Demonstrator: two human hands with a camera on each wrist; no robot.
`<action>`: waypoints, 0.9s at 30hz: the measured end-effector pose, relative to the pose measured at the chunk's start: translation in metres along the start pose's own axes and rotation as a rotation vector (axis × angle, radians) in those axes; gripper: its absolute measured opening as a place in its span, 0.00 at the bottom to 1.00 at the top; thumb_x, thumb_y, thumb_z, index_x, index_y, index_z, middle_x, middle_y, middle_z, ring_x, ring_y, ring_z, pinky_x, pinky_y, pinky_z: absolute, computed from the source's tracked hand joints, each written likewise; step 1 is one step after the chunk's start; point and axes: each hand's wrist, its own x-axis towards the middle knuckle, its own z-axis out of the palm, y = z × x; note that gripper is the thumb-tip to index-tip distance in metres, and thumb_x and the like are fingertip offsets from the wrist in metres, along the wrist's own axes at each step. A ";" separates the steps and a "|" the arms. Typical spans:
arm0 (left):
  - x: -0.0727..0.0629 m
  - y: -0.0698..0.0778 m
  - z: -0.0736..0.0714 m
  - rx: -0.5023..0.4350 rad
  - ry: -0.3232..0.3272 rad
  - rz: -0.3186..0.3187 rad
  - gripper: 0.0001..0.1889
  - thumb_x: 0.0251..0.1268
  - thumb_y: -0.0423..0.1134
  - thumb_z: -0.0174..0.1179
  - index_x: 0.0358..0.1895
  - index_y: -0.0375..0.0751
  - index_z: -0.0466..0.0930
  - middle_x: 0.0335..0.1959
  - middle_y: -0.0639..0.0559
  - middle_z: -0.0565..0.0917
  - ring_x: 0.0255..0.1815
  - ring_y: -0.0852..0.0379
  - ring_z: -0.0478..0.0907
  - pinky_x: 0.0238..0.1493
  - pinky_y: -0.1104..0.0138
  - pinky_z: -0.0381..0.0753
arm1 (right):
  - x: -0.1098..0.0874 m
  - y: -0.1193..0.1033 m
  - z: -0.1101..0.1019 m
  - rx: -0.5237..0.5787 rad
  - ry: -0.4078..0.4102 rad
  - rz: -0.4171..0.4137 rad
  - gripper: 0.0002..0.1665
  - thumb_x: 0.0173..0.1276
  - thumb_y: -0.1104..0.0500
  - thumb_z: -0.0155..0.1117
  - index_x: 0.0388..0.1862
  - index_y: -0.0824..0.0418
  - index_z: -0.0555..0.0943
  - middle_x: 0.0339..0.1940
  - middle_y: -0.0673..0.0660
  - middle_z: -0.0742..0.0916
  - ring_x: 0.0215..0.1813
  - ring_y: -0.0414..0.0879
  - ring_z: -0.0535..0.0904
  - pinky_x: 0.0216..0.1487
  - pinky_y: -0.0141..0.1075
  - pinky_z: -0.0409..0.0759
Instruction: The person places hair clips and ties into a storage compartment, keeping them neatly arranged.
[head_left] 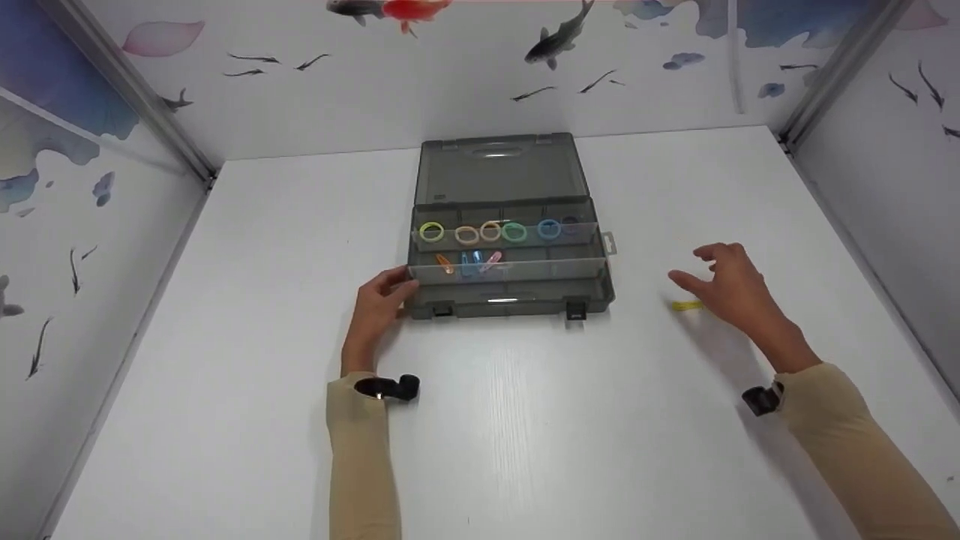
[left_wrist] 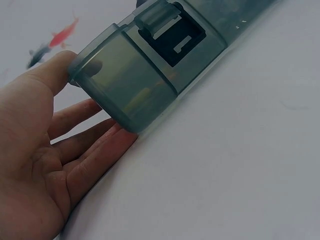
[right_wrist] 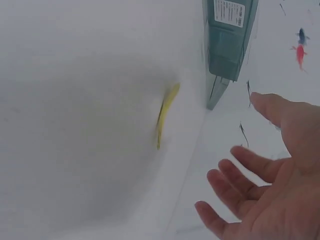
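A translucent grey compartment box stands on the white table with its lid raised at the back. At its front left corner, my left hand holds the wall, thumb over the rim and fingers along the outer side. Several coloured hair ties lie in the back row, and several hair clips in the middle row. My right hand, empty with fingers spread, hovers right of the box. Just below its thumb lies a slim yellow hair clip on the table, partly hidden in the head view.
The open lid reaches close to the back wall panel, printed with fish. Side panels border the table at left and right. Two dark latches hang on the box front, and a hang tab sticks out at its right.
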 end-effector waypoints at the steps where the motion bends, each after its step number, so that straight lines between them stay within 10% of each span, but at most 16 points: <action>1: 0.000 0.000 0.000 0.001 0.000 0.002 0.26 0.71 0.49 0.61 0.69 0.47 0.73 0.67 0.47 0.77 0.65 0.50 0.76 0.59 0.55 0.81 | -0.002 0.001 0.001 -0.002 0.000 0.028 0.49 0.70 0.37 0.62 0.69 0.76 0.65 0.66 0.78 0.68 0.65 0.71 0.69 0.59 0.65 0.70; 14: 0.000 0.000 0.000 -0.010 -0.001 -0.003 0.26 0.71 0.48 0.62 0.69 0.47 0.73 0.67 0.47 0.77 0.64 0.50 0.76 0.55 0.60 0.82 | -0.021 0.011 0.018 -0.114 -0.066 0.224 0.52 0.64 0.32 0.65 0.58 0.80 0.68 0.51 0.75 0.75 0.50 0.67 0.73 0.47 0.64 0.69; 27: 0.000 0.000 0.000 -0.031 -0.004 0.007 0.26 0.70 0.48 0.63 0.69 0.46 0.74 0.67 0.47 0.77 0.65 0.49 0.76 0.60 0.56 0.80 | -0.023 0.001 0.028 -0.168 -0.015 0.246 0.43 0.65 0.39 0.64 0.46 0.83 0.71 0.42 0.76 0.73 0.48 0.69 0.67 0.49 0.75 0.63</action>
